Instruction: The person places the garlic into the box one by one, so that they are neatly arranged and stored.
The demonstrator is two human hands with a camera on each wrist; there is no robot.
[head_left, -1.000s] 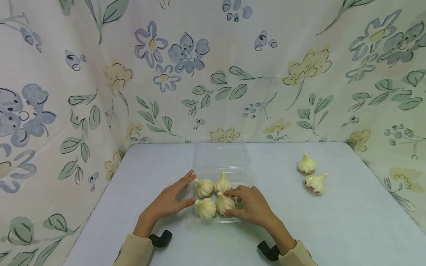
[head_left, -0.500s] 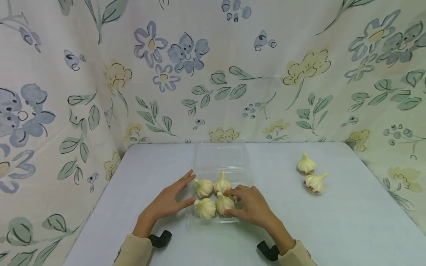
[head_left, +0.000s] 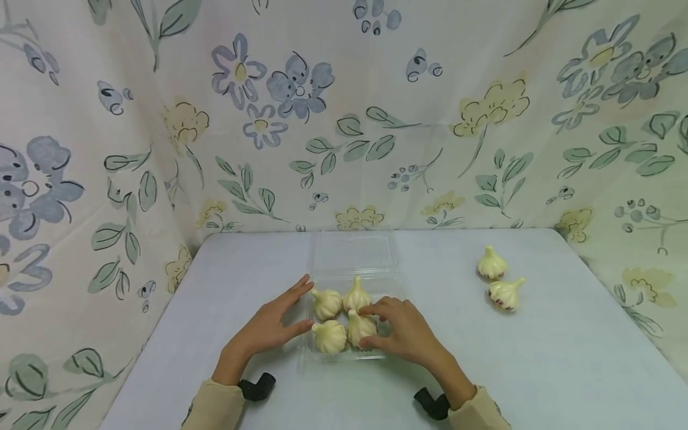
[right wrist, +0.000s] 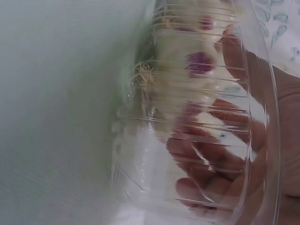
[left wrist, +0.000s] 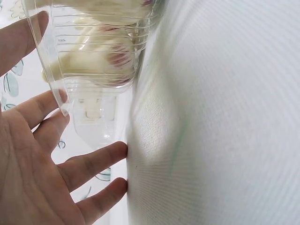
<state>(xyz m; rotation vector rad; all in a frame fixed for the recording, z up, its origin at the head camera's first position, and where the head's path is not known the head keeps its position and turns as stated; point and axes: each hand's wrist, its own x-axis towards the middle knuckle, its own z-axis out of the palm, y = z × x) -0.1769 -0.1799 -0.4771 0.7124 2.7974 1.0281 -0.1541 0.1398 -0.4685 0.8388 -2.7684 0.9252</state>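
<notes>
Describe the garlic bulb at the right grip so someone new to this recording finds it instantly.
On the white table sits an open, clear plastic box. In its row nearest the person, find the garlic bulb on the person's right. Unlike the other bulbs in the box, it sits between the thumb and forefinger of the right grip.

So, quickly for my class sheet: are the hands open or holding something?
Left hand: open, at the clear container.
Right hand: closed, holding the near-right garlic bulb inside.
</notes>
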